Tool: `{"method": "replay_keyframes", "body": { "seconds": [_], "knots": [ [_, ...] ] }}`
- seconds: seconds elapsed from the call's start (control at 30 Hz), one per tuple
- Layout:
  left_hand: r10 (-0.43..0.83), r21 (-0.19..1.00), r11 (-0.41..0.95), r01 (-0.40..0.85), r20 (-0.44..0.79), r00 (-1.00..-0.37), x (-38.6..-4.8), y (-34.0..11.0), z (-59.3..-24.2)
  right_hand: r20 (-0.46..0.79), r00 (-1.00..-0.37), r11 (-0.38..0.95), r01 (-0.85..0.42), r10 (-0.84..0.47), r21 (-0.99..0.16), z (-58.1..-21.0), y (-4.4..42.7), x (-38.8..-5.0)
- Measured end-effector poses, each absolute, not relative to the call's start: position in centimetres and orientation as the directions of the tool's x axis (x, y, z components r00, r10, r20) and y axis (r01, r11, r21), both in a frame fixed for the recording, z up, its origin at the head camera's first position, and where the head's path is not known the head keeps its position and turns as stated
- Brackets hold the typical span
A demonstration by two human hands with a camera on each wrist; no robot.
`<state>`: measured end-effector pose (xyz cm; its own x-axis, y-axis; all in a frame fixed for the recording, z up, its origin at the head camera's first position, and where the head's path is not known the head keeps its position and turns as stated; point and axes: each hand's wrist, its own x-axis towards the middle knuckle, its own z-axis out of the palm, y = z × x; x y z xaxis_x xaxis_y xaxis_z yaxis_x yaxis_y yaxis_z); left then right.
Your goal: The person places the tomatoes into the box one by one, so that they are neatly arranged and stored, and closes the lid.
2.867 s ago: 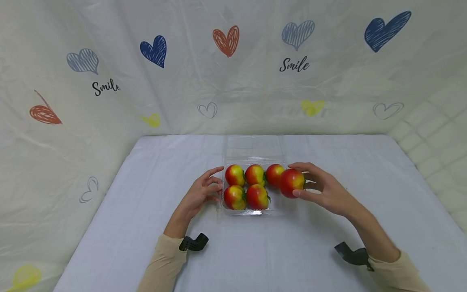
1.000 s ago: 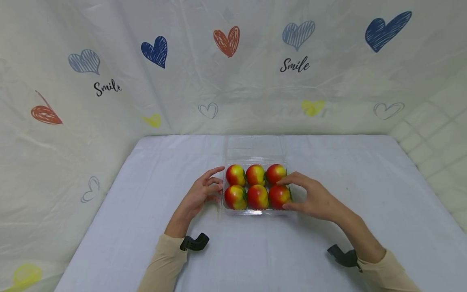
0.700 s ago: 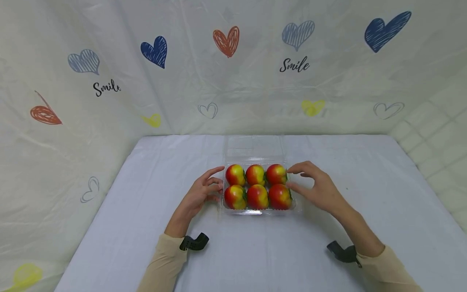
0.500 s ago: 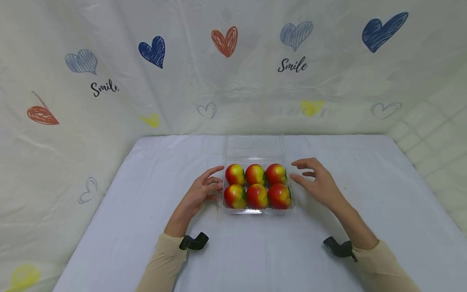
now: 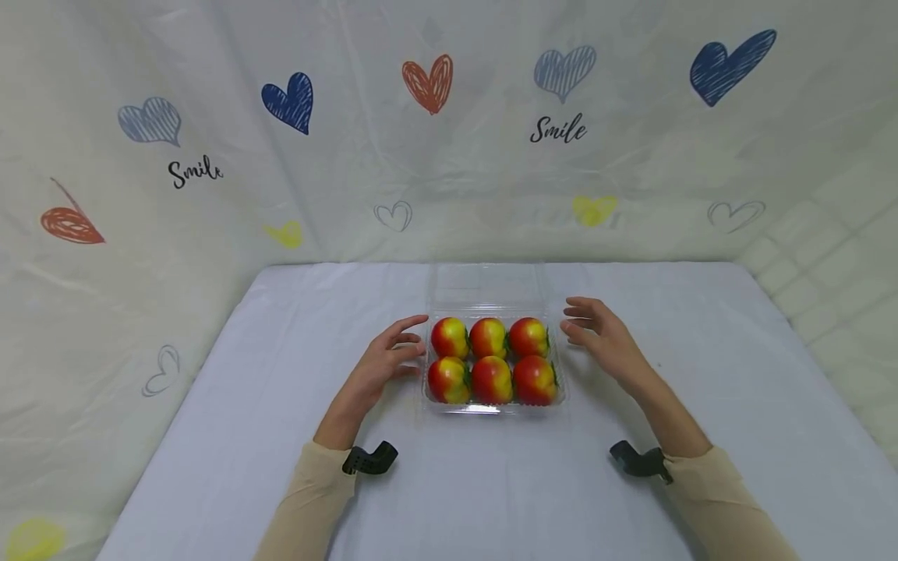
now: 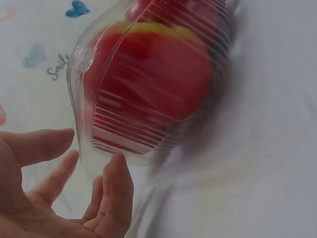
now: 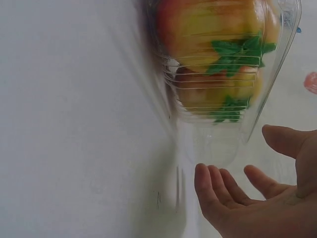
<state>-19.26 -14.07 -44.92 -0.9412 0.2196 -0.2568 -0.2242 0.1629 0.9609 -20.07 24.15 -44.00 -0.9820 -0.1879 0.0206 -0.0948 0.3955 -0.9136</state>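
A clear plastic clamshell box (image 5: 495, 408) stands on the table with its lid (image 5: 487, 287) folded back toward the wall. Several red-and-yellow, tomato-like fruits (image 5: 492, 380) with green leafy tops sit inside it in two rows. My left hand (image 5: 376, 365) is at the box's left side, fingers loosely bent and holding nothing; in the left wrist view its fingertips come close to the ribbed wall, and whether they touch it I cannot tell. On the other side, my right hand (image 5: 609, 341) hovers just off the box's right back corner, fingers relaxed, nothing in it.
White cloth covers the table (image 5: 449, 491). A pale curtain (image 5: 491, 171) printed with hearts and "Smile" hangs behind and to the left. Each wrist carries a black camera mount, the left mount (image 5: 372, 459) and the right mount (image 5: 640, 460).
My right hand lowered a fruit into the front right spot of the box, let go of it, then drew back up and to the right. My left hand stayed nearly in place.
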Motion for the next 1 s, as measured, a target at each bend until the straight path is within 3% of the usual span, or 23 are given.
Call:
{"method": "replay_keyframes", "body": {
  "seconds": [0.37,1.0],
  "knots": [
    [0.168,0.965,0.167,-0.204,-0.232,-0.958,-22.0,-13.4,-43.9,-0.019,-0.978,0.312,-0.047,-0.206,-0.949,-44.6,23.6,-21.2],
    [0.194,0.97,0.143,-0.195,-0.22,-0.956,-23.7,-12.8,-44.0,0.022,-0.977,0.322,-0.091,-0.211,-0.942,-45.4,22.9,-22.0]
  ]
}}
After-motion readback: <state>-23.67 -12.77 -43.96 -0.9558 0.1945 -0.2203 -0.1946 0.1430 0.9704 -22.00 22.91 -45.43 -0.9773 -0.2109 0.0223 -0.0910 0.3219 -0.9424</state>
